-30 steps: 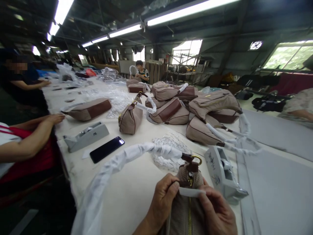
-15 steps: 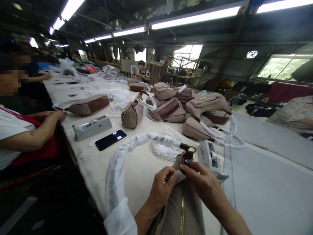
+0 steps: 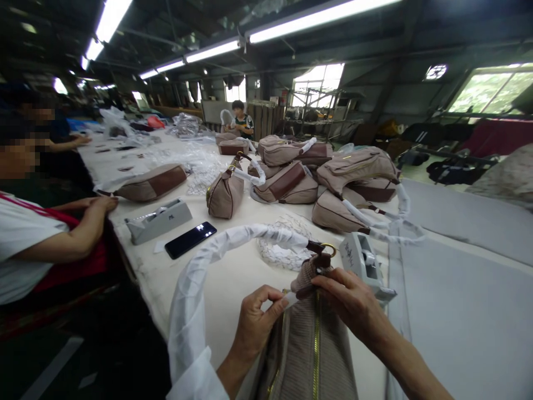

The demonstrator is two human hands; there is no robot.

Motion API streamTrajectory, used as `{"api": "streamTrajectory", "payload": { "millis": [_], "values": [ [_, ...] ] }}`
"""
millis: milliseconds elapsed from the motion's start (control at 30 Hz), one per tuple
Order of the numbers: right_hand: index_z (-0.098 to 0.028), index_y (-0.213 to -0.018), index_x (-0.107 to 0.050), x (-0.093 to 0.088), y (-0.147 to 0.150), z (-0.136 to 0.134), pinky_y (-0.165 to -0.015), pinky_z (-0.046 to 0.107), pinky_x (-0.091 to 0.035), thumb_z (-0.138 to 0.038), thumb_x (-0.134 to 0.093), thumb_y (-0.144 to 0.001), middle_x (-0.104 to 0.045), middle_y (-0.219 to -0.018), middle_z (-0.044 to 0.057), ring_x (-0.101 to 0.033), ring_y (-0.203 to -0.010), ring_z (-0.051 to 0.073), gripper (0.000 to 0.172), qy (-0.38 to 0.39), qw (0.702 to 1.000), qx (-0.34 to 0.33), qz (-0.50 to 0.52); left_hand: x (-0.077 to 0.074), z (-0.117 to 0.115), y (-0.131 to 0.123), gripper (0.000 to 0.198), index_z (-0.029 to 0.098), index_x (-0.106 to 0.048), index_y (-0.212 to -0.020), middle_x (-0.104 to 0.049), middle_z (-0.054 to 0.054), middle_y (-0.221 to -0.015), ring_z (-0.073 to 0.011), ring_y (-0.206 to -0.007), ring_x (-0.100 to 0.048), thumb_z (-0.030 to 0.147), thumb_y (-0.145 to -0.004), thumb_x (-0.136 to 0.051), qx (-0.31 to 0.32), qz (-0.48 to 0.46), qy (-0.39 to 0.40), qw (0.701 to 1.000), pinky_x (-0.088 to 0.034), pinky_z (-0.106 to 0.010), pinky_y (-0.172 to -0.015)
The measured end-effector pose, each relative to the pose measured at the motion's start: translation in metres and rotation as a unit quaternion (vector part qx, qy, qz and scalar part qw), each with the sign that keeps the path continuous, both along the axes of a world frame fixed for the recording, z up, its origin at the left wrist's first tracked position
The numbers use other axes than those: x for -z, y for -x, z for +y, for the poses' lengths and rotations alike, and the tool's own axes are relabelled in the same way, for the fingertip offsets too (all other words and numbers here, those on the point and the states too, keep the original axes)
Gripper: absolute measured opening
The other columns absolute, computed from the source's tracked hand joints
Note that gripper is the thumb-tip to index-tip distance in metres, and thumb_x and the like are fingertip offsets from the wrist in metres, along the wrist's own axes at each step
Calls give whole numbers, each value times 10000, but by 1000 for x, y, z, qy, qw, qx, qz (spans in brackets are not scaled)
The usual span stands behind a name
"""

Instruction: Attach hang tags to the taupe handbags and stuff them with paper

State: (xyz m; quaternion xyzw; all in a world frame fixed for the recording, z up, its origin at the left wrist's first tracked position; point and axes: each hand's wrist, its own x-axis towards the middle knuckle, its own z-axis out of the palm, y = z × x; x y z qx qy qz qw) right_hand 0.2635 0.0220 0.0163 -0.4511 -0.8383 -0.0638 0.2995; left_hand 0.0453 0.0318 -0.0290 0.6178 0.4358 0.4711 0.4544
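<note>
A taupe handbag [image 3: 308, 350] with a gold zip stands on end at the table's near edge, its strap [image 3: 195, 278] wrapped in white tissue and arching to the left. My left hand [image 3: 255, 322] pinches a small white strip of tape or paper at the bag's upper left. My right hand [image 3: 350, 303] grips the bag's top end just below the brown tab and gold ring [image 3: 327, 251]. Both hands are closed on the bag's top.
A grey tape dispenser [image 3: 364, 266] stands just right of the bag, another [image 3: 158, 219] further left beside a black phone [image 3: 190, 240]. A pile of finished bags [image 3: 333, 183] fills the middle of the white table [image 3: 233, 278]. A person in white and red [image 3: 37, 244] sits at left.
My right hand has moved from the bag's front to its top end. My left hand has slid down and left, pulling the white strip with it. The view has shifted slightly.
</note>
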Motion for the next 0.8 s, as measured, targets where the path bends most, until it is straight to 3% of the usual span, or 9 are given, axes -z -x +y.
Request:
{"api": "streamTrajectory", "payload": {
  "millis": [200,467,800],
  "values": [
    [-199,-1019,-634,1,-4,-2,-617,257,-440,-225,-415,-924,-611,-833,67,-570,-724,147,241,5,1000,3,8,-6,-1,-6,198,157,-655,-724,-653,-8,-715,-149,-709,-593,337,-794,-612,32,8,2,999,-448,-234,-690],
    [-202,-1030,-623,2,-5,-2,-620,264,-441,-203,-430,-915,-604,-832,64,-561,-726,151,225,14,1000,5,16,-3,-6,-4,132,164,-664,-748,-650,-6,-724,-141,-706,-600,287,-784,-634,55,-3,-27,998,-447,-228,-688],
    [-200,-1029,-619,2,-8,-3,-620,259,-449,-184,-456,-901,-603,-839,60,-563,-732,150,208,15,999,-7,28,-4,-7,-2,200,151,-662,-731,-636,-15,-701,-147,-691,-578,332,-797,-610,42,8,9,999,-439,-237,-673]
  ]
}}
